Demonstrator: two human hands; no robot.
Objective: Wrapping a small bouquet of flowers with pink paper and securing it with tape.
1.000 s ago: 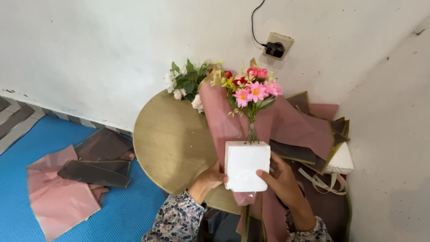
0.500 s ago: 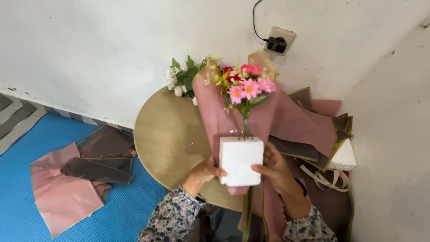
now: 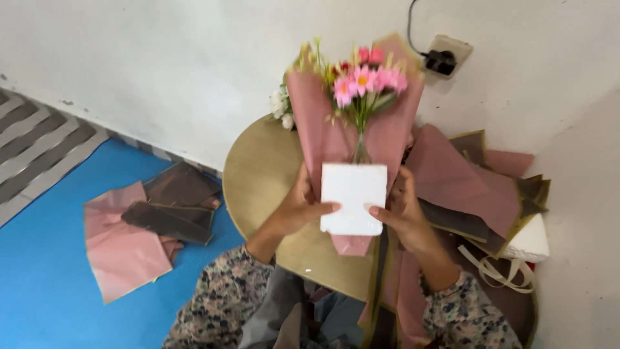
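Observation:
I hold a small bouquet upright above a round tan table [image 3: 258,174]. Pink flowers [image 3: 365,81] on green stems stand in a white foam block [image 3: 353,198], with pink wrapping paper [image 3: 316,129] folded up behind and around them. My left hand [image 3: 298,205] grips the block and paper from the left, thumb across the front of the block. My right hand [image 3: 402,210] holds the right side, thumb also on the block. White flowers [image 3: 279,103] peek out behind the paper on the left.
More pink and dark brown wrapping sheets [image 3: 478,181] lie piled on the table's right side, with a white foam piece [image 3: 529,242] and cream ribbon [image 3: 494,271]. Loose sheets [image 3: 148,226] lie on the blue floor mat at left. A wall socket with a black plug [image 3: 442,59] is above.
I have lifted the bouquet with the foam block up off the table and closer to the camera; the pink paper now stands more upright around the flowers.

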